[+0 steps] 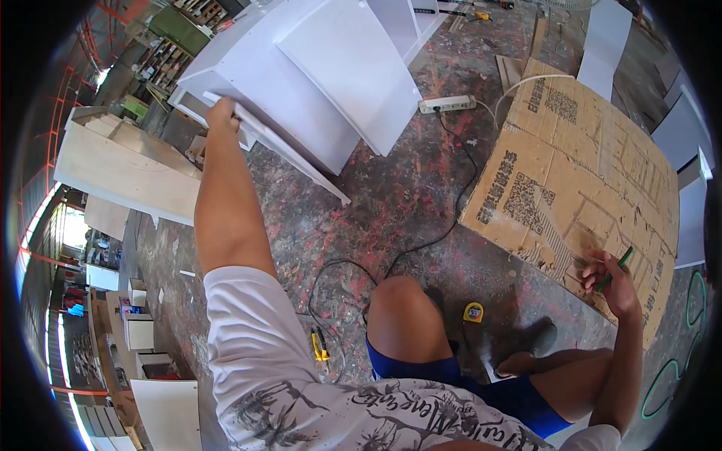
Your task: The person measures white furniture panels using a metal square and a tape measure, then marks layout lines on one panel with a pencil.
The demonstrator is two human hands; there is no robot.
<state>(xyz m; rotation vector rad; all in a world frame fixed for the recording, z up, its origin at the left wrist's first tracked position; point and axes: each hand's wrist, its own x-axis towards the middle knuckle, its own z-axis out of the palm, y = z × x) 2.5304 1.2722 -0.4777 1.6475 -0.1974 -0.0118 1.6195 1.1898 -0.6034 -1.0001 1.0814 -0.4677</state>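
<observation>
Apparently part-built: white cabinet (241,56), upper left, stands boxed; board (289,155) beside it looks unattached, left hand (222,116) clamped on its end. Right hand (613,283), lower right, grips green pencil (626,256).

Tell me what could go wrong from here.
The narrow white panel might slip or swing: only the left hand has a grip on it, near its upper end. The black cable runs loosely across the floor close to the knee, so it could snag a leg. The yellow tape measure lies by the legs and may get stepped on.
</observation>
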